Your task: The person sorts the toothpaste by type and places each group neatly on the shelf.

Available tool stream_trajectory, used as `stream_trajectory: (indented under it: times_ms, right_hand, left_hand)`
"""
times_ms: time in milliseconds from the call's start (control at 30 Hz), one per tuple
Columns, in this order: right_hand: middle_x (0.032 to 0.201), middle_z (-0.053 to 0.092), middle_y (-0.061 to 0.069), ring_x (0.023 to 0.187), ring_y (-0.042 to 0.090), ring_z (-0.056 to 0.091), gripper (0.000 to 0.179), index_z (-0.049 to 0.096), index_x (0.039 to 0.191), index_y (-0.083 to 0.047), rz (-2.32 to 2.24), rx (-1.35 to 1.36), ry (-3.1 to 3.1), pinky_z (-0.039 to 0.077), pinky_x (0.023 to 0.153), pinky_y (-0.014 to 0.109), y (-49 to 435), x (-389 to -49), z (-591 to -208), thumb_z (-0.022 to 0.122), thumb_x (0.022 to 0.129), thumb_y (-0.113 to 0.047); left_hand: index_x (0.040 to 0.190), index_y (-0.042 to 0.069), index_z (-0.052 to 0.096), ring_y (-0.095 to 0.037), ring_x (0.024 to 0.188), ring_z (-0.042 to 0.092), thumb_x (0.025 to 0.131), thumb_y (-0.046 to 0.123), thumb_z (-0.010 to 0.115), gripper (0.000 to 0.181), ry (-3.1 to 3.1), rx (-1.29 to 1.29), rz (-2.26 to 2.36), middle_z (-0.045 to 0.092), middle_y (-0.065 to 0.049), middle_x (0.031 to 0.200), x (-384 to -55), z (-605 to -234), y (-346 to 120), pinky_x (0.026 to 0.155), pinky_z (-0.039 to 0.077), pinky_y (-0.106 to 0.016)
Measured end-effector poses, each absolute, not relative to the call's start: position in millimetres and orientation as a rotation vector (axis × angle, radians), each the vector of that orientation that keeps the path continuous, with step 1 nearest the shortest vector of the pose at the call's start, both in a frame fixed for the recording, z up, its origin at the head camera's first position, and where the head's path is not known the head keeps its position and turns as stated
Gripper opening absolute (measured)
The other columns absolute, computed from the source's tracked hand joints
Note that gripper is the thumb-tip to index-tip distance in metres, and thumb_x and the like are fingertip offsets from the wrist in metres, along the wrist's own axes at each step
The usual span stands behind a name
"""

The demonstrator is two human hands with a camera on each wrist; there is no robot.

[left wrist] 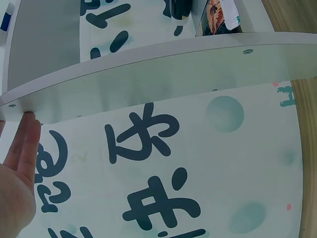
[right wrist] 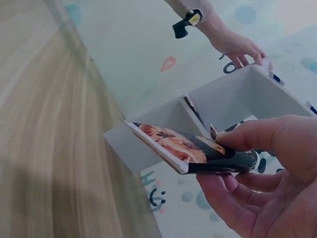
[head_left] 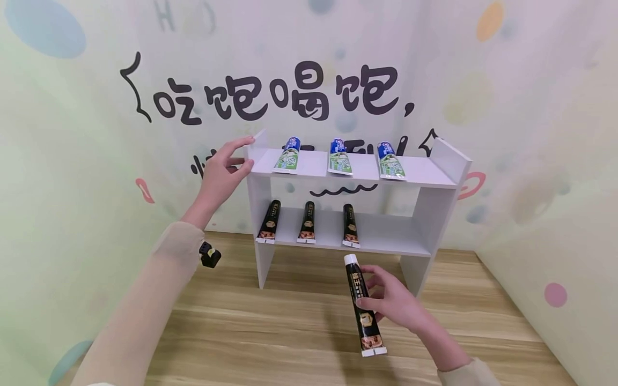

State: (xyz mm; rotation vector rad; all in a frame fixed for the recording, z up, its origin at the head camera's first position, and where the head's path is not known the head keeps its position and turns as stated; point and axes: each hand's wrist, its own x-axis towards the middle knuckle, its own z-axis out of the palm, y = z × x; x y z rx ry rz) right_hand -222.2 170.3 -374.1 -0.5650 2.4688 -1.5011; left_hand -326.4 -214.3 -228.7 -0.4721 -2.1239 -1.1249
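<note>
My right hand [head_left: 392, 300] holds a black toothpaste tube [head_left: 362, 308] with a white cap, pinched between thumb and fingers in front of the shelf. The tube tilts, cap end up toward the shelf; its crimped end with a food picture faces the right wrist camera. With straight fingers, my left hand [head_left: 224, 169] touches the upper left side panel of the white shelf rack [head_left: 425, 214]. Those fingers [left wrist: 27, 141] press on the panel's outer face in the left wrist view. Three similar black tubes [head_left: 309, 222] lie on the rack's lower shelf, left of its right-hand end.
On the top shelf lie three blue-and-green toothpaste tubes [head_left: 340, 157], spaced apart. The rack stands on a wood-grain surface [head_left: 270, 332], against a wall [head_left: 96, 161] with black lettering and coloured spots. A black wrist camera [head_left: 210, 254] sits on the left wrist.
</note>
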Motion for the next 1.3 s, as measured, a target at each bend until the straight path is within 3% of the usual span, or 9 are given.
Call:
stream_trajectory:
  times_ms: [433, 900, 1300]
  right_hand:
    - [0.11, 0.057, 0.025, 0.08, 0.021, 0.067, 0.073, 0.034, 0.148, -0.002, -1.567, -0.564, 2.551, 0.06, 0.055, 0.038, 184, -232, -347, 0.072, 0.085, -0.007]
    - [0.121, 0.055, 0.029, 0.088, 0.021, 0.066, 0.074, 0.03, 0.151, -0.003, -1.537, -0.509, 2.653, 0.059, 0.06, 0.033, 198, -252, -323, 0.069, 0.089, -0.01]
    - [0.126, 0.055, 0.028, 0.089, 0.013, 0.064, 0.074, 0.029, 0.153, -0.004, -1.515, -0.437, 2.725, 0.06, 0.064, 0.031, 208, -276, -309, 0.067, 0.091, -0.016]
  left_hand:
    - [0.137, 0.029, 0.057, -0.028, 0.109, 0.071, 0.095, 0.02, 0.063, 0.043, -2.125, -0.471, -1.125, 0.054, 0.007, 0.148, -326, -228, -214, 0.09, 0.06, -0.041]
    - [0.137, 0.029, 0.057, -0.028, 0.109, 0.07, 0.095, 0.02, 0.062, 0.043, -2.124, -0.477, -1.128, 0.054, 0.007, 0.148, -325, -228, -214, 0.091, 0.059, -0.045]
    - [0.138, 0.029, 0.057, -0.03, 0.11, 0.07, 0.096, 0.02, 0.062, 0.043, -2.12, -0.483, -1.13, 0.053, 0.006, 0.148, -327, -229, -215, 0.093, 0.058, -0.05]
